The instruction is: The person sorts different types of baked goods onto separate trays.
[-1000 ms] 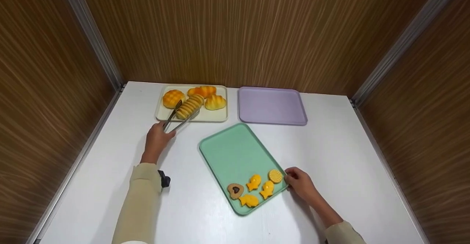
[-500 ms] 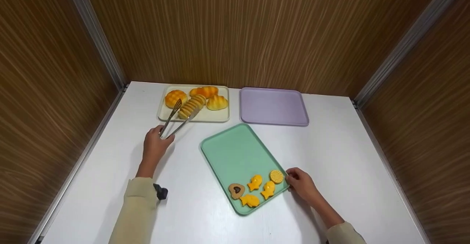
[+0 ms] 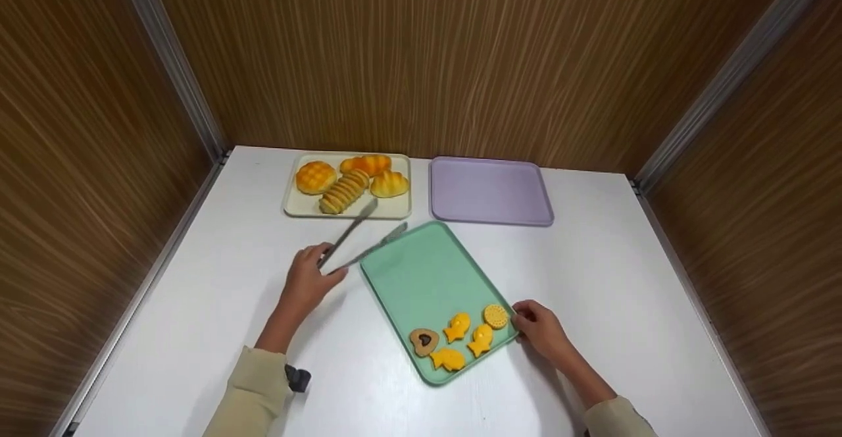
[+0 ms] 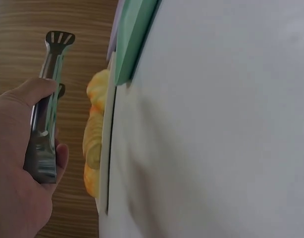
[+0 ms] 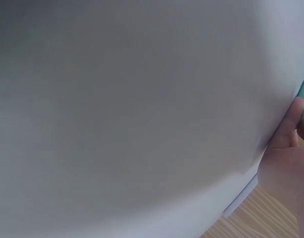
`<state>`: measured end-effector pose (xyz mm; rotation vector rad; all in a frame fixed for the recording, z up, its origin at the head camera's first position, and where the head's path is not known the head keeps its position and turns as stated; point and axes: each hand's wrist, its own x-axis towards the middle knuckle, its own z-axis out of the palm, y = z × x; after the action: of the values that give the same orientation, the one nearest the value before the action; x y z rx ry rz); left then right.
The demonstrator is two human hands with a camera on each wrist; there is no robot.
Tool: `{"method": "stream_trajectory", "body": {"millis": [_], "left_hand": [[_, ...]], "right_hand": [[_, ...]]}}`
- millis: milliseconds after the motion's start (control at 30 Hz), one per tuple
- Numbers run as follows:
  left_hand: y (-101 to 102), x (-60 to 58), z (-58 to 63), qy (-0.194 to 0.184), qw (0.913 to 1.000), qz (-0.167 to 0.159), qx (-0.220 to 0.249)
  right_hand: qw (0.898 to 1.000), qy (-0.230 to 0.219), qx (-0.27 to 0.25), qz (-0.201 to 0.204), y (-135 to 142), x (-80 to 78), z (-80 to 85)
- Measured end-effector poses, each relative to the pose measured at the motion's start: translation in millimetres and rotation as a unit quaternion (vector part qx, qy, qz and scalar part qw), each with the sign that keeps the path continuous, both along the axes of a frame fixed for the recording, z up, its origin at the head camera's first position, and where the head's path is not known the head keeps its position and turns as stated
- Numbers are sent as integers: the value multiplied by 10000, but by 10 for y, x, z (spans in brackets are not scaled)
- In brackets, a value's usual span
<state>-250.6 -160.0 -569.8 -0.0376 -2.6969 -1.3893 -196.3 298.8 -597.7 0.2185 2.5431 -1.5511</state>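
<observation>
While left hand [image 3: 306, 289] grips spread, empty tongs [image 4: 43, 119] by far edge of green tray [image 3: 421, 272] on table [image 3: 605, 259], right hand [image 3: 541, 326] pinches tray's right edge. Low tongs could snag tray; hard tug could slide biscuits [image 3: 457, 326].

White table [image 3: 612, 259], faintly glossy. Cream tray [image 3: 306, 205] and purple tray [image 3: 490, 190] side by side along far edge; green tray [image 3: 421, 276] askew, just in front.

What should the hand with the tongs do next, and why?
I'd guess the left hand should carry the tongs toward the heart cookie: they're open with nothing between their tips, they show by the far edge of the green tray in the head view, and the right hand holds that tray.
</observation>
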Motion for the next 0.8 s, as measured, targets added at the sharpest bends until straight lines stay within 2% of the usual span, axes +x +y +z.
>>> {"method": "stream_trajectory", "body": {"millis": [200,400,600,800], "left_hand": [[261,228,-64,-95,9988,-471,55],[465,444,-124,-80,9940,-1092,10],[579,650,-215,-165,9863,-1644,-20],[629,792,-241,-211,9806,-1951,-32]], "right_hand": [[9999,-31,106,41,6,-7,-11],[9999,-46,79,49,19,-10,-18],[9999,-34,141,39,20,-17,-13],[9997,-19,237,93,8,-14,-1]]}}
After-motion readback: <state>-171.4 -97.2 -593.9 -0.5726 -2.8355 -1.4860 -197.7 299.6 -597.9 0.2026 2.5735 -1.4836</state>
